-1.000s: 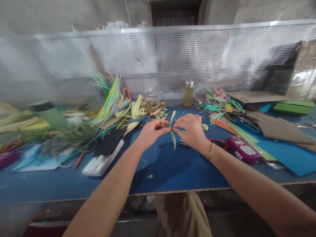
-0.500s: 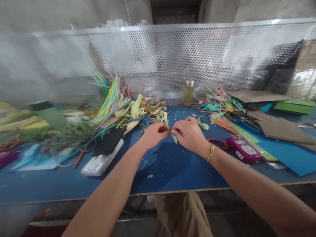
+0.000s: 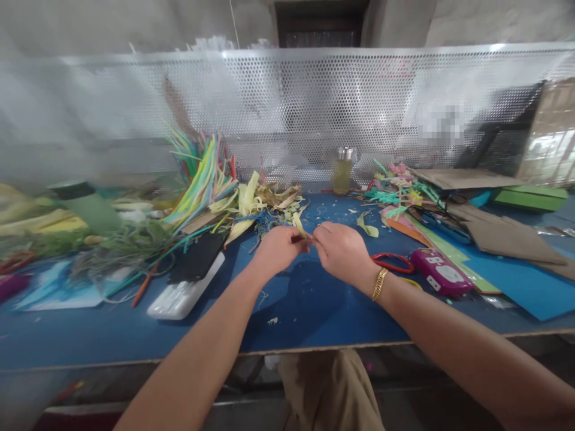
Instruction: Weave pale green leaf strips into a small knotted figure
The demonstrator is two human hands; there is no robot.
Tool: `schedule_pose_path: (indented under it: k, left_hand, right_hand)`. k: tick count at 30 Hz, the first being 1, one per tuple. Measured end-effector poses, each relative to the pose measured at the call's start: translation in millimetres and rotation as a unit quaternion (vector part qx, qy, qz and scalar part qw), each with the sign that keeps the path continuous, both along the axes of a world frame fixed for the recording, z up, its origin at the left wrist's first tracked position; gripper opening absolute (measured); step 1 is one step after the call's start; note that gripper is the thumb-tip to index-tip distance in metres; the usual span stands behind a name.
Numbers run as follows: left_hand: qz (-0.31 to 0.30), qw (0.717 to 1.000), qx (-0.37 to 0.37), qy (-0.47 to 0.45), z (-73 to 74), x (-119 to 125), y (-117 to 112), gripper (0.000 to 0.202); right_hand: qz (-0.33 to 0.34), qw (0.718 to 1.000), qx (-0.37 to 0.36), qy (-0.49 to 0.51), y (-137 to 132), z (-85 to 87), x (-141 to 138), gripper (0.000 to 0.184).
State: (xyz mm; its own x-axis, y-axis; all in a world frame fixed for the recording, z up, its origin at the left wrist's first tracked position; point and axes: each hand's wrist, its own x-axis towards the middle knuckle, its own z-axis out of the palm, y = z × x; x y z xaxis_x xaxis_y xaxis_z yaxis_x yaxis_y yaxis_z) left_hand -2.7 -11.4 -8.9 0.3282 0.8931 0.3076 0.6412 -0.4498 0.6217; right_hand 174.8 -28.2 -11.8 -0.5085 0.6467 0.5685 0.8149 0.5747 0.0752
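Note:
My left hand (image 3: 279,250) and my right hand (image 3: 340,252) meet at the fingertips above the middle of the table. Between them is a narrow pale green husk strip (image 3: 298,224), one end of which sticks up from my left fingers. Both hands are pinched closed on it; the rest of the strip is hidden by the fingers. Just beyond lies a pile of pale and dry husks (image 3: 248,196). Another curled husk piece (image 3: 369,226) rests behind my right hand. Red-handled scissors (image 3: 394,261) lie by my right wrist, partly covered by it.
A black phone (image 3: 197,258) lies on a white case (image 3: 186,293) at left, near a green bottle (image 3: 87,206) and colourful stems (image 3: 204,176). At right are a purple box (image 3: 441,273), coloured sheets and cardboard (image 3: 512,236). A glass jar (image 3: 343,172) stands before the perforated metal panel (image 3: 309,114).
My right hand has turned over the strip, its back now more toward me, and the wrist has shifted slightly left. The strip's lower end, visible before below the fingers, is now hidden.

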Motion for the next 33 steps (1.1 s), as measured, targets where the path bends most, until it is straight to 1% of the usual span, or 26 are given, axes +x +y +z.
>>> schedule_pose_path:
  k: [3, 6, 8, 10, 13, 16, 18, 20, 23, 25, 27, 28, 31, 33]
  left_hand:
    - [0.044, 0.997, 0.040, 0.049, 3.5, 6.7, -6.4, 0.017]
    - [0.073, 0.989, 0.084, 0.094, 3.1, 11.5, -10.9, 0.018]
    - [0.080, 0.986, 0.110, 0.099, 0.4, 12.4, -11.4, 0.019]
    - [0.070, 0.988, 0.111, 0.076, -3.4, 11.5, -9.0, 0.020]
    - [0.030, 0.998, 0.057, -0.005, -9.6, 8.9, -1.2, 0.023]
    - [-0.003, 0.996, 0.015, -0.086, -14.8, 7.8, 6.6, 0.026]
    - [0.004, 0.992, -0.002, -0.123, -16.9, 8.0, 8.3, 0.025]
    - [0.033, 0.989, -0.009, -0.142, -17.3, 8.5, 6.5, 0.024]
    - [0.071, 0.986, 0.002, -0.149, -14.9, 9.4, 0.6, 0.021]
    - [0.067, 0.985, 0.016, -0.158, -12.6, 9.6, -1.9, 0.021]
    - [0.038, 0.983, 0.016, -0.180, -10.9, 9.0, -1.1, 0.020]
    - [0.019, 0.981, 0.003, -0.194, -10.4, 8.3, 0.5, 0.019]
    - [-0.030, 0.972, -0.064, -0.222, -10.1, 4.5, 7.2, 0.013]
    - [-0.055, 0.968, -0.102, -0.223, -9.8, 1.5, 10.1, 0.015]
  right_hand:
    - [0.019, 0.999, 0.040, 0.002, 0.5, -5.0, -1.9, 0.019]
    - [0.033, 0.998, 0.055, 0.004, 2.3, -8.8, -2.2, 0.020]
    - [0.033, 0.998, 0.052, 0.014, 4.5, -10.1, -1.7, 0.020]
    - [0.025, 0.998, 0.039, 0.037, 7.8, -11.0, -1.1, 0.020]
    - [0.009, 0.996, 0.019, 0.082, 13.7, -11.9, -0.1, 0.020]
    - [-0.001, 0.994, 0.014, 0.112, 17.3, -12.5, 0.6, 0.020]
    - [0.004, 0.993, 0.015, 0.120, 17.0, -12.9, 0.4, 0.019]
    - [0.021, 0.992, 0.018, 0.124, 14.7, -13.6, -0.9, 0.019]
    - [0.052, 0.990, 0.031, 0.129, 9.7, -14.9, -4.1, 0.022]
    - [0.064, 0.987, 0.036, 0.141, 7.1, -14.5, -5.4, 0.023]
    - [0.075, 0.985, 0.026, 0.150, 6.6, -11.7, -4.1, 0.022]
    - [0.080, 0.985, 0.014, 0.153, 7.5, -9.2, -2.0, 0.021]
    - [0.088, 0.980, -0.026, 0.177, 15.0, 0.7, 9.0, 0.024]
    - [0.088, 0.969, -0.027, 0.228, 22.5, 6.3, 17.8, 0.026]
